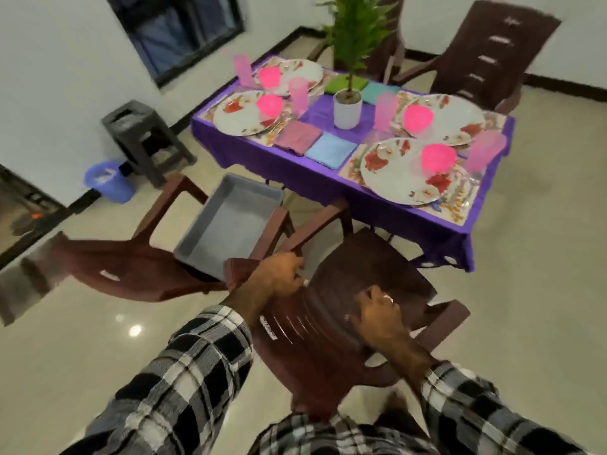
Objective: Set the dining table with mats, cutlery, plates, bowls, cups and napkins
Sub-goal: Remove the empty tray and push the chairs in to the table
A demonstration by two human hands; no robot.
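Observation:
The dining table (410,224) wears a purple cloth and holds several floral mats, each with a flowered plate (387,178), a pink bowl (438,157) and a pink cup (484,152). Folded napkins lie near the middle: a mauve one (297,137), a blue one (330,149), a green one (341,83) and a teal one (377,93). Cutlery is too blurred to make out. My left hand (279,274) grips the top left of a brown chair's backrest (315,326). My right hand (381,315) presses on the right of that backrest.
A second brown chair (131,267) on the left carries an empty grey tub (226,221). A potted plant (348,106) stands mid-table. Another brown chair (486,57) is behind the table. A dark stool (147,139) and blue bin (108,182) stand by the wall.

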